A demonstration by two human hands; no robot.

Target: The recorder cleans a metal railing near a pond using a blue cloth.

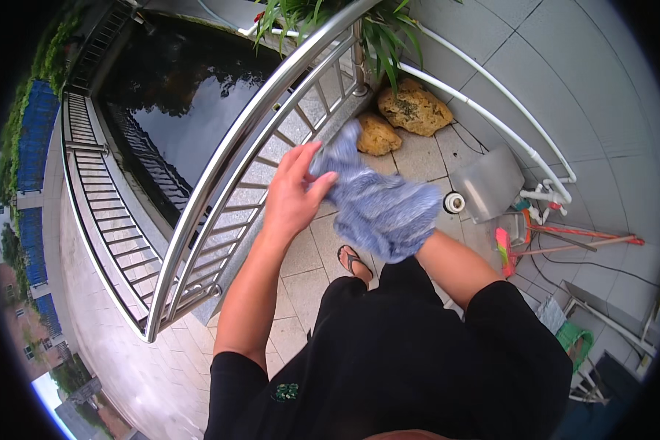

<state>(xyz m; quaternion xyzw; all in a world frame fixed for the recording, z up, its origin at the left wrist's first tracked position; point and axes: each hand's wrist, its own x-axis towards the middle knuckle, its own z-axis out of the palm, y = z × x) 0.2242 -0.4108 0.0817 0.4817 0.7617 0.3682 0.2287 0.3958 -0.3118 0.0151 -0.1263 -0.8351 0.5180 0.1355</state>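
Note:
A blue-and-white mottled cloth (388,212), blurred by motion, hangs in the air before me, above the tiled floor. It covers my right hand; only the forearm shows below it, so the grip of those fingers is hidden. At the cloth's left edge is my left hand (297,190), thumb and fingers apart. Its fingertips overlap the cloth's edge in the picture, and whether they touch it is unclear. Just left of that hand runs a stainless-steel railing (253,124).
Beyond the railing lies dark pond water (198,110). Two yellowish rocks (415,107) rest under a leafy plant (385,44). White pipes (489,121) follow the tiled wall. On the right are a grey translucent panel (487,184), a broom (506,253) and a green basket (575,341).

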